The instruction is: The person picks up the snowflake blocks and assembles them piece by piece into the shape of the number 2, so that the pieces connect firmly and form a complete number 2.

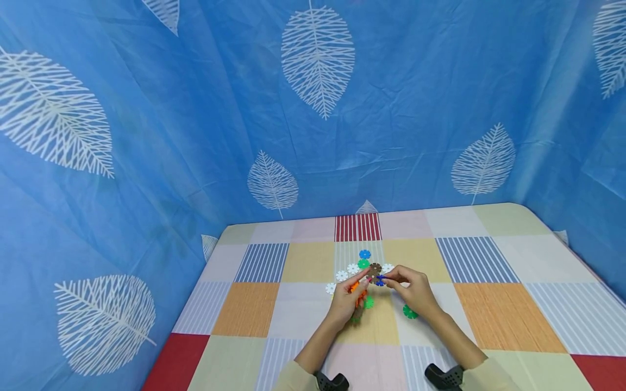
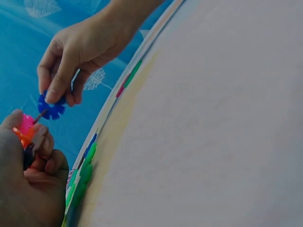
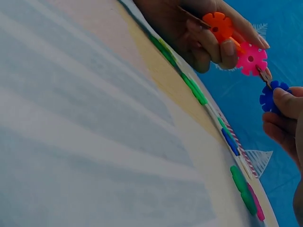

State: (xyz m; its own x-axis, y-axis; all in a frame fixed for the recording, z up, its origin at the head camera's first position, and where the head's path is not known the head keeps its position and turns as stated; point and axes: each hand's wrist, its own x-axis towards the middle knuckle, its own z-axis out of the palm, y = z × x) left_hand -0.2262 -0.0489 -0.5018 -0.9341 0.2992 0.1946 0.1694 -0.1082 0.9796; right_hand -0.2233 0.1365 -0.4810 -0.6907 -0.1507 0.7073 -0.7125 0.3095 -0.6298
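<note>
Over the middle of the table, my left hand grips a small chain of notched plastic discs. In the right wrist view the chain shows an orange disc, a pink disc and a brown disc seen nearly edge-on. My right hand pinches a dark blue disc between thumb and fingers. The blue disc's edge meets the brown one; whether their slots are joined I cannot tell. The left wrist view shows the same blue disc just above the left fingertips.
Loose discs lie around the hands: several white ones to the left, a light blue one and a green one behind. Another green disc lies beside the right wrist. A patchwork cloth covers the table; a blue leaf-print curtain hangs behind.
</note>
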